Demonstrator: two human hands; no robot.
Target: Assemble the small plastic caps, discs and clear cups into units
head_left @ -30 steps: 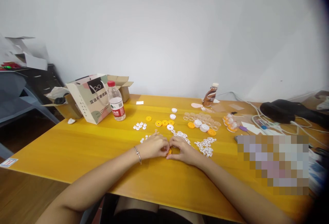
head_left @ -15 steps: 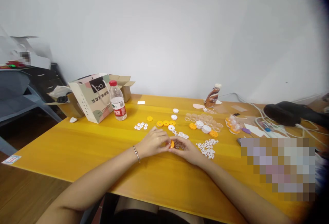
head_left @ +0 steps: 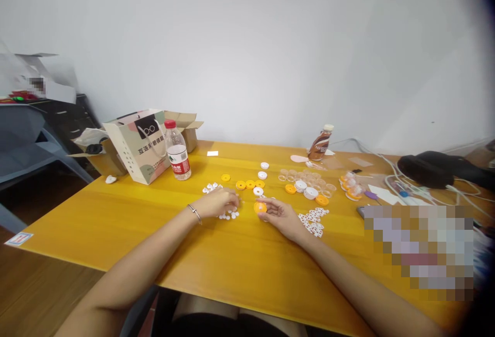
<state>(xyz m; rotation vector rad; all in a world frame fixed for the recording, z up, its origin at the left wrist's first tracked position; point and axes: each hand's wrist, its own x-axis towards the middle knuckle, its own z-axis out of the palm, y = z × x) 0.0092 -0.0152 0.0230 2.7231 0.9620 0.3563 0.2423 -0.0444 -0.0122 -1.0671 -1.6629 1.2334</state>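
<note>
Passing room runs along the near edge of the surface [head_left: 232,270]; beyond it, the right hand [head_left: 281,217], lattice pieces [head_left: 316,220] and clear cups [head_left: 305,177] stand in the way.

Bare forearms [head_left: 145,266]. Thin, silver-looking metal bracelet [head_left: 196,214] on the wrist, just behind left hand [head_left: 221,201]. Black garment [head_left: 232,325] on lap, below both hands; bare legs [head_left: 207,306] past its edge.
</note>
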